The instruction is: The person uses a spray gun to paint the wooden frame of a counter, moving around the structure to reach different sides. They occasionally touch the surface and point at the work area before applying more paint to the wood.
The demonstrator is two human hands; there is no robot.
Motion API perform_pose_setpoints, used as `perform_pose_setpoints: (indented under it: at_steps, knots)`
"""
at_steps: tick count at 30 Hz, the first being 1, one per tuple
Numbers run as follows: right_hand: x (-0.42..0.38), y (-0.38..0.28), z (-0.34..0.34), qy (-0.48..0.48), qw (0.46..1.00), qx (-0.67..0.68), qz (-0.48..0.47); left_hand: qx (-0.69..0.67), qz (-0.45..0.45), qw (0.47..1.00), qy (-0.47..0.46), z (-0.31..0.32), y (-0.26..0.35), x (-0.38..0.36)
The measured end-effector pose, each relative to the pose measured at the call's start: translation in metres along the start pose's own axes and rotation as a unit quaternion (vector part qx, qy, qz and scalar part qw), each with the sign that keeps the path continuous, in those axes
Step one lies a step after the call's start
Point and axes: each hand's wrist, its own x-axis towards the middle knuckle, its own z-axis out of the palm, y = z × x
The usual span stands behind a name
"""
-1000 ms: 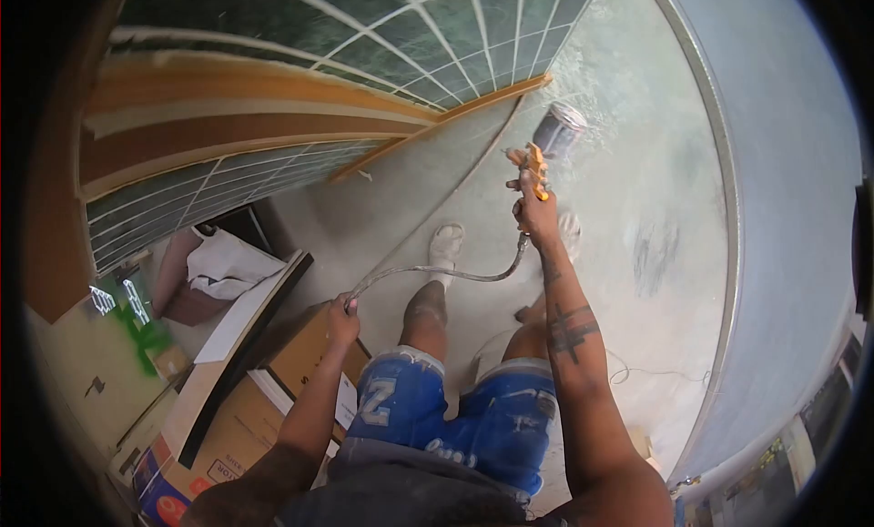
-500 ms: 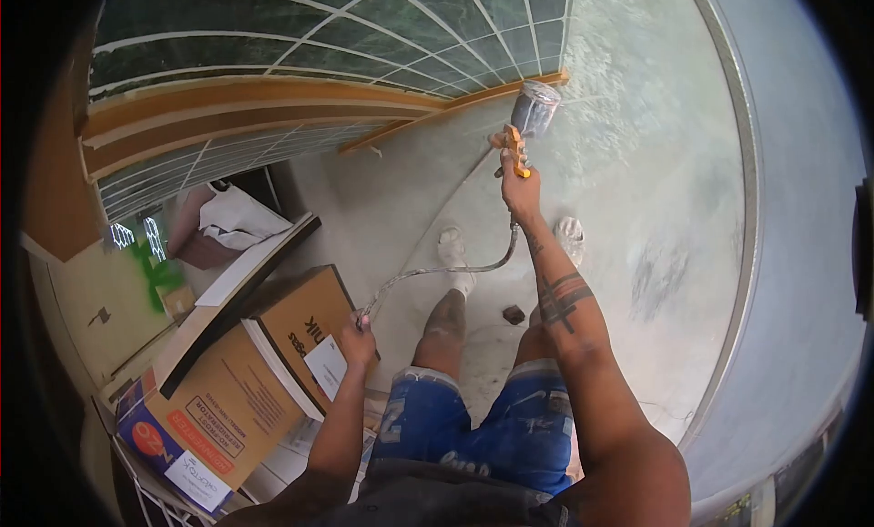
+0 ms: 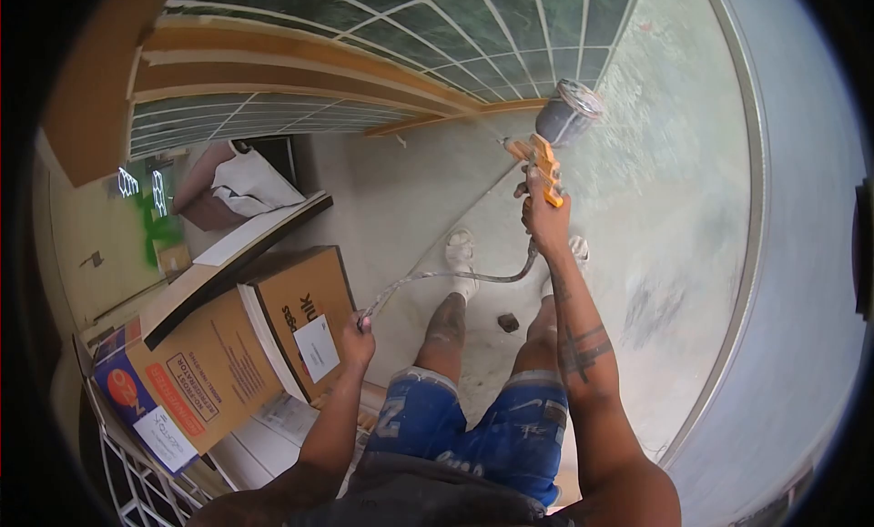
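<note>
My right hand (image 3: 548,219) is wrapped round the handle of an orange paint spray gun (image 3: 544,167), arm stretched forward. On top of the gun sits a paint-smeared cup (image 3: 566,117). The nozzle points left, towards the wooden frame (image 3: 300,54) with its white-lined dark green panels. From below the handle a grey, paint-spotted hose (image 3: 469,275) curves across my legs to the left. My left hand (image 3: 359,341) is closed round this hose, beside a cardboard box (image 3: 314,299).
A refrigerator carton (image 3: 214,372) and boards (image 3: 246,245) lean at the left, above a white wire rack (image 3: 137,472). A dark lump (image 3: 508,322) lies on the pale floor (image 3: 637,217) between my feet. A grey-blue wall (image 3: 801,254) curves along the right.
The spray gun and my right hand have shifted right and slightly nearer in view. My head view has turned a little, moving the panels and boxes. My left hand keeps its hold on the hose.
</note>
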Motion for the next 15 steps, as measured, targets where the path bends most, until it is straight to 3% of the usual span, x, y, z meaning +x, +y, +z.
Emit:
perform_pose_setpoints:
  at_steps: [2, 8, 15]
  knots:
    - [-0.02, -0.018, 0.002, -0.01, 1.0, 0.017, -0.004, 0.006, -0.035, 0.999, -0.019, -0.006, 0.004, -0.004]
    - [-0.073, -0.075, 0.01, -0.052, 0.997, 0.057, -0.023, -0.006, -0.009, 1.0, 0.013, -0.004, -0.018, -0.007]
    - [-0.117, -0.125, 0.015, -0.107, 0.987, 0.098, -0.062, 0.009, -0.02, 0.999, 0.033, -0.021, 0.011, -0.024]
